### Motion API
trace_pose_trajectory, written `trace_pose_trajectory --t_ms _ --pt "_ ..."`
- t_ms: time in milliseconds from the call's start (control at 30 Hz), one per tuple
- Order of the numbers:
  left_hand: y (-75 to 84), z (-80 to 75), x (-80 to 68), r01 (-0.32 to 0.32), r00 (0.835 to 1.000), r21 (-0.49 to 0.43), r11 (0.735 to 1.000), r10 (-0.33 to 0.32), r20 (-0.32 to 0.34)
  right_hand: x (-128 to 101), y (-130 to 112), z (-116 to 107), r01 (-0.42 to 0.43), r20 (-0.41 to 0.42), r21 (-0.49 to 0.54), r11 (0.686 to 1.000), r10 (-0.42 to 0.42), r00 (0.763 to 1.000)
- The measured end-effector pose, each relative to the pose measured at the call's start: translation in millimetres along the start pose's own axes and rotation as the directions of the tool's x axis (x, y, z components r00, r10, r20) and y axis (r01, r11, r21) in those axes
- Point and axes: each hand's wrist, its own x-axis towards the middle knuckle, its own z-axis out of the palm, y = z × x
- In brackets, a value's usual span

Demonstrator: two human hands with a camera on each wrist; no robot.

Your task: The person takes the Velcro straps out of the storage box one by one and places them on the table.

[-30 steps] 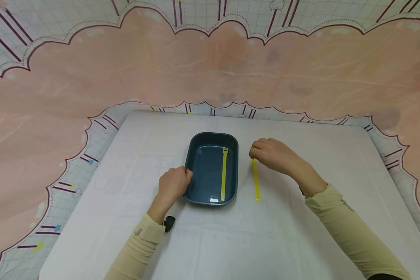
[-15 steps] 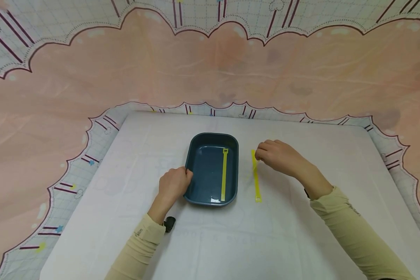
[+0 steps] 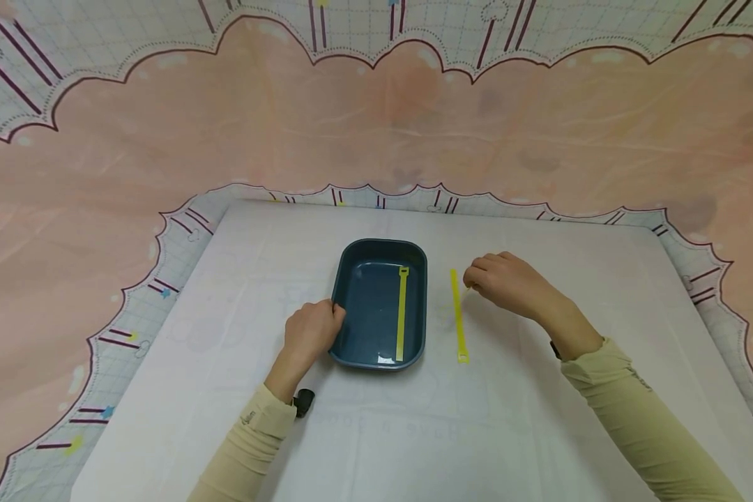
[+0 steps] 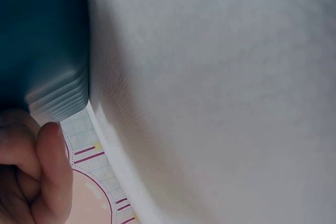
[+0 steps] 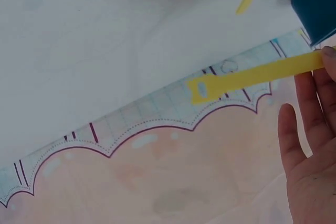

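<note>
My left hand (image 3: 310, 331) grips the left rim of a dark blue-green plastic tray (image 3: 367, 314); the left wrist view shows its curled fingers (image 4: 55, 166) at the tray's ribbed corner. Inside the tray, along its right side, lies a yellow strap-type cable tie (image 3: 402, 314) with a slotted head. A second yellow cable tie (image 3: 458, 321) is on the white table to the right of the tray. Beside that one is my right hand (image 3: 505, 282). In the right wrist view it pinches another yellow cable tie (image 5: 252, 80) by thumb and fingers; the head view hides nearly all of it.
A white cloth covers the table (image 3: 376, 446). Beyond its far edge hangs a peach and checked patterned cloth (image 3: 376, 125). A black camera (image 3: 304, 401) is worn at the left wrist.
My right hand has moved a little to the right, uncovering the upper end of the cable tie on the table. My left hand and the tray have stayed put.
</note>
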Motion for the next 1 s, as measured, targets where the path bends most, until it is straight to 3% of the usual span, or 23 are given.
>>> trace_pose_trajectory --t_ms 367,833,1000 --pt "-0.8 0.9 -0.3 0.002 1.0 0.002 1.0 -0.002 -0.003 -0.3 -1.1 -2.0 -0.122 0.073 0.051 0.991 0.118 0.99" --pt "-1.4 1.0 0.7 -0.001 1.0 -0.008 1.0 0.001 0.002 -5.0 4.6 -1.7 -0.335 0.163 0.157 0.929 0.31 0.937" --pt "-0.8 0.3 0.2 -0.004 1.0 -0.01 1.0 0.004 0.003 -5.7 4.8 0.4 -0.412 0.187 0.173 0.895 0.381 0.906"
